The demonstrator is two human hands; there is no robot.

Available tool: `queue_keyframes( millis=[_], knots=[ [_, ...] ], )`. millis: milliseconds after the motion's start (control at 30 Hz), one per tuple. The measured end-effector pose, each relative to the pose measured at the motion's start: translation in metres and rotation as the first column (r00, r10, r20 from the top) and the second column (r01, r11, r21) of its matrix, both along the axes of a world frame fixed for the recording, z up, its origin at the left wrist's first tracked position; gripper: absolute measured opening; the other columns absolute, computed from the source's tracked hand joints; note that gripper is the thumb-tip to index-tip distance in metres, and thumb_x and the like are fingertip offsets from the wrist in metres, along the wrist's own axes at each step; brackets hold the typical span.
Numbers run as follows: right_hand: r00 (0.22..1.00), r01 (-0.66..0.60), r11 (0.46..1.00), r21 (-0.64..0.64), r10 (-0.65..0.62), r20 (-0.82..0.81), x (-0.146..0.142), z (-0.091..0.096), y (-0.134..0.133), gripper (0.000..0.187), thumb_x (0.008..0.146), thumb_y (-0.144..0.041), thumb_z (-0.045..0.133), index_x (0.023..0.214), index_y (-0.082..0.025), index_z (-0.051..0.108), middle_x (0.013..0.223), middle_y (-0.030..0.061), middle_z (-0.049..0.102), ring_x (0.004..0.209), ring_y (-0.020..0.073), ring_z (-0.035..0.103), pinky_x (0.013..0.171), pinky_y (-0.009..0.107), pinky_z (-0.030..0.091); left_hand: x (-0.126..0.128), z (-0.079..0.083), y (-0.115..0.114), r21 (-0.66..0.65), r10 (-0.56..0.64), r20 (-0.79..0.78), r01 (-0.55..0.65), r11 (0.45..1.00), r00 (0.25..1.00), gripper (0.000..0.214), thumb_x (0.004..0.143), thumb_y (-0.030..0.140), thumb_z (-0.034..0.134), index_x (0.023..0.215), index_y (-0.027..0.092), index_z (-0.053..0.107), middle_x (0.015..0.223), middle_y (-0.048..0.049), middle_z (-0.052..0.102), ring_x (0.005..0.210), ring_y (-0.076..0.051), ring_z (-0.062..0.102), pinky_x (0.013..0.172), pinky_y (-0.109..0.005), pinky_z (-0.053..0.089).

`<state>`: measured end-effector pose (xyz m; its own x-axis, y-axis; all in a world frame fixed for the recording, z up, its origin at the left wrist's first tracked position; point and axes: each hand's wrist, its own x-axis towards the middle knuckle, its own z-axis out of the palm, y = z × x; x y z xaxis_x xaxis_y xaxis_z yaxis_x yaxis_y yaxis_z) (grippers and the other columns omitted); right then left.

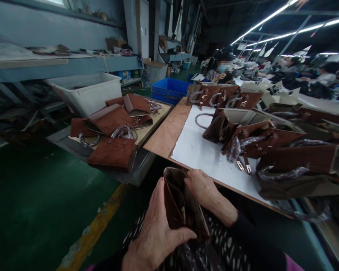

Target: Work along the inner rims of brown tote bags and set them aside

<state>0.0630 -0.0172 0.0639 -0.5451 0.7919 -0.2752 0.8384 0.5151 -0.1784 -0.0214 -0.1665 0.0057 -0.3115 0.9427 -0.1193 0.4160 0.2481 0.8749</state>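
Observation:
A brown handbag (pixel 173 201) is held over my lap at the table's front edge, its top gaping toward me so the dark lining shows. Along its left side lies my left hand (pixel 155 229), fingers on the outer wall and thumb across the near rim. My right hand (pixel 205 190) grips the far right rim, with some fingertips hidden inside the opening. Clear plastic wrap shows beneath the bag, near my lap. On the table to the right lie more brown handbags (pixel 254 141), with plastic-wrapped handles and dangling straps with metal plates.
To the left, several brown bags (pixel 115 152) lie on a low stand. Behind it are a white bin (pixel 87 88) and a blue crate (pixel 169 90). White paper (pixel 192 150) covers part of the work table. A masked co-worker (pixel 220 71) sits beyond.

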Motion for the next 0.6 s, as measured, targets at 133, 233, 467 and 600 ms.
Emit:
queue_keyframes(
  millis=[133,233,467,600],
  knots=[
    [0.999,-0.037,0.999,0.002,0.037,-0.014,-0.013,0.003,-0.006,0.021,0.081,-0.016,0.046,0.071,-0.012,0.064,0.079,0.0138,0.068,0.079,0.0218,0.063,0.064,0.027,0.041,-0.009,0.002,0.001,0.014,0.096,0.014,-0.096,0.995,0.995,0.104,0.063,0.029,0.066,0.142,0.015,-0.001,0.147,-0.0139,0.016,0.134,-0.029,0.016,0.111,-0.043,0.018],
    [0.998,-0.05,0.998,0.027,0.051,-0.025,-0.009,-0.002,-0.008,0.02,0.082,-0.016,0.046,0.073,-0.012,0.064,0.084,0.0148,0.068,0.085,0.0231,0.062,0.069,0.028,0.041,-0.017,0.004,-0.002,0.007,0.106,0.074,-0.107,0.994,0.992,0.087,0.074,0.024,0.054,0.142,0.015,-0.001,0.142,-0.0141,0.029,0.129,-0.024,0.031,0.107,-0.039,0.025],
    [0.999,-0.046,0.998,0.053,0.047,-0.027,0.024,-0.008,-0.005,0.021,0.079,-0.017,0.045,0.065,-0.015,0.061,0.076,0.0117,0.067,0.079,0.0215,0.062,0.065,0.028,0.04,-0.036,-0.007,0.025,-0.043,0.04,0.06,-0.038,0.998,0.997,0.075,0.066,0.02,0.055,0.135,0.011,0.027,0.123,-0.0142,0.05,0.11,-0.026,0.049,0.095,-0.036,0.037],
    [0.997,0.037,0.999,0.012,-0.036,-0.066,0.059,0.004,0.008,0.025,0.08,-0.019,0.039,0.064,-0.017,0.057,0.06,0.0064,0.065,0.06,0.0161,0.062,0.056,0.024,0.04,-0.073,0.005,0.045,-0.086,-0.255,0.296,0.292,0.953,0.92,0.061,0.057,0.01,0.05,0.117,0.011,0.048,0.1,-0.0066,0.063,0.088,-0.021,0.058,0.073,-0.027,0.045]
  ],
)
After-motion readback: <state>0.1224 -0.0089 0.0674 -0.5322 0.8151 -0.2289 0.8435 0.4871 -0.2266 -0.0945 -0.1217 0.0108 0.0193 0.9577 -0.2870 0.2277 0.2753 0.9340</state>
